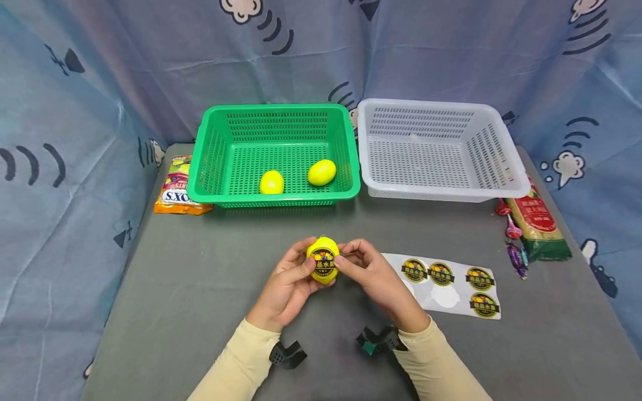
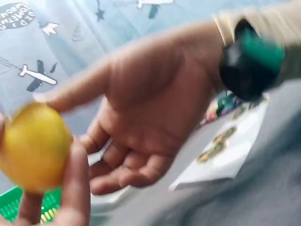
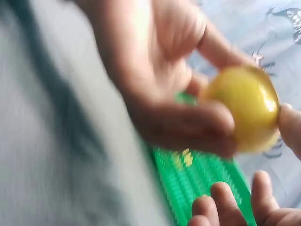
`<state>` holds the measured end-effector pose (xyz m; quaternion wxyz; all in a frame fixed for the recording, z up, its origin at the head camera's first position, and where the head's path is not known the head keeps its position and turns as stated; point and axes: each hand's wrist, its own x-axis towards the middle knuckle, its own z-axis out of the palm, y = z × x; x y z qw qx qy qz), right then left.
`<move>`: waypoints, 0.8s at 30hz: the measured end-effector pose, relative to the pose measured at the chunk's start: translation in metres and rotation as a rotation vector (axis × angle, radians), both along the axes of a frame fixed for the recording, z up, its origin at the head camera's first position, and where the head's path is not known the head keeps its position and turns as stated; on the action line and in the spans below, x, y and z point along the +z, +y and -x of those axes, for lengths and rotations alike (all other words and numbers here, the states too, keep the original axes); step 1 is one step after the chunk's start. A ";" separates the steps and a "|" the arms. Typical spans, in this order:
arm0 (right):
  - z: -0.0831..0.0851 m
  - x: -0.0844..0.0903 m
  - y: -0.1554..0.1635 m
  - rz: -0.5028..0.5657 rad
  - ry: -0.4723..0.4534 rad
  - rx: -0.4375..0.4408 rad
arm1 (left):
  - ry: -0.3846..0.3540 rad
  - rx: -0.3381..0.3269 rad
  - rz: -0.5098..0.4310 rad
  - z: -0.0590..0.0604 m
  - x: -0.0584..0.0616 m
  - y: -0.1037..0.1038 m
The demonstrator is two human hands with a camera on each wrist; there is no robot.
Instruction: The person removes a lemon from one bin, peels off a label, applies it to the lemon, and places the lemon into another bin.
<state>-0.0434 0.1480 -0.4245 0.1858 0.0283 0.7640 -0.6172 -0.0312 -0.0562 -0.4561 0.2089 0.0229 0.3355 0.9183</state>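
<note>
Grey bench (image 1: pixel 200 289) fills the head view, walled on three sides by blue cloth printed with clouds and curved strokes. Open bench surface lies along the left edge and across the near strip in front of the person.

At far left, a snack packet (image 1: pixel 178 189) lies flat, half tucked behind a green basket (image 1: pixel 220 150); the letters "OXS" can be read on it. The green basket sits at the back of the bench and holds two plain yellow lemons (image 1: pixel 272 182), side by side and apart.

In the middle, just in front of the basket, both hands hold a third lemon (image 1: pixel 324 259) above the bench. The left hand (image 1: pixel 288 284) grips it, fingers curled round its side and thumb on its front. The right hand (image 1: pixel 371 273) pinches it from the other side with thumb and fingertips. A round dark sticker with yellow lettering, too small to read, faces up on this lemon. Both wrist views are blurred.

Just right of the hands, a white sticker sheet (image 1: pixel 446 284) lies flat, carrying four of the same round stickers and bare round gaps. Behind it, a white basket (image 1: pixel 481 150) stands beside the green one, close but apart.

At the far right edge, a long packet with a red label (image 1: pixel 538 223) and some wrapped sweets (image 1: pixel 515 245) lie close to the white basket's corner.
</note>
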 end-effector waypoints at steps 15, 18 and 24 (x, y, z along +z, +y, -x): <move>-0.001 0.003 -0.010 -0.290 1.030 0.278 | -0.150 0.090 0.016 -0.011 0.017 0.023; 0.000 -0.003 -0.008 -0.402 0.974 0.311 | -0.138 0.070 0.011 -0.017 0.013 0.027; 0.000 -0.006 0.001 -0.499 0.854 0.342 | -0.097 0.038 0.035 -0.022 0.006 0.028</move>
